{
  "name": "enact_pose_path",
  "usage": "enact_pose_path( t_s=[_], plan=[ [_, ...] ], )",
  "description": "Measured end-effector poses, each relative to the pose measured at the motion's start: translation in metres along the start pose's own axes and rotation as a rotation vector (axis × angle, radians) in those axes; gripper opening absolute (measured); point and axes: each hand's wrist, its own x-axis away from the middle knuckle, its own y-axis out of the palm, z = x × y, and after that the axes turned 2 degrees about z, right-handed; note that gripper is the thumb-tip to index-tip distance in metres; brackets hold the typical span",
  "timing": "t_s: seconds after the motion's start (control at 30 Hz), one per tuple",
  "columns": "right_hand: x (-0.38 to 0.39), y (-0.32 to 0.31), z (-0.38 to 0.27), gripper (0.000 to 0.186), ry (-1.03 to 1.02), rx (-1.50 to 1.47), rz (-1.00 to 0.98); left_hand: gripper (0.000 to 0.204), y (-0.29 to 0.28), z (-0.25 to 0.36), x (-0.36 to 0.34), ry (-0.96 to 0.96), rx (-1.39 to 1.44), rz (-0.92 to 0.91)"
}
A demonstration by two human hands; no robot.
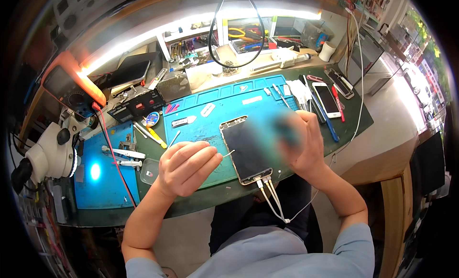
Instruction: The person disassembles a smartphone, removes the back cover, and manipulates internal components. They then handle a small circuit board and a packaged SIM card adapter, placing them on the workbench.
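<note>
My left hand is closed, fingers bent together, around a thin white swab stick. Its end reaches the left edge of an opened phone with a dark face and a bare metal frame. This phone lies on a blue work mat. White charging cables run from its near edge. To the right of the phone, my right hand is raised with its fingers curled. A blurred patch covers the fingertips and part of the phone, so whatever they hold is hidden.
Tweezers, a white phone and a red pen lie at the right. An orange multimeter, a microscope and a syringe are at the left. Tool shelves line the back.
</note>
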Motion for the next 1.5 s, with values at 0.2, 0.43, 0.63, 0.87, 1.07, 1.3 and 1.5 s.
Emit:
enact_pose_path(
  t_s=[0.2,0.43,0.63,0.87,1.07,1.3,1.5],
  plan=[
    [-0.009,0.017,-0.015,0.052,-0.082,-0.391,-0.087,0.020,0.003,0.000,-0.001,0.030,-0.013,0.019],
    [-0.012,0.041,-0.039,0.049,0.026,-0.778,-0.114,0.020,0.004,-0.001,0.002,0.052,0.043,0.023],
    [-0.011,0.038,-0.050,0.036,0.254,-0.878,-0.193,0.027,0.000,0.003,0.002,0.020,0.066,-0.032],
    [-0.014,0.040,-0.053,0.033,0.325,-0.967,-0.175,0.020,0.003,0.002,0.004,-0.037,0.064,0.021],
    [-0.016,0.041,-0.053,0.036,0.318,-0.951,-0.163,0.023,0.005,0.008,-0.001,-0.171,0.145,-0.001],
    [-0.022,0.032,-0.050,0.042,0.484,-0.821,-0.217,0.009,0.007,0.013,0.000,-0.818,0.507,0.048],
    [-0.022,0.032,-0.051,0.044,0.370,-0.563,-0.313,0.015,0.007,0.006,0.007,-1.398,1.224,0.321]
  ],
)
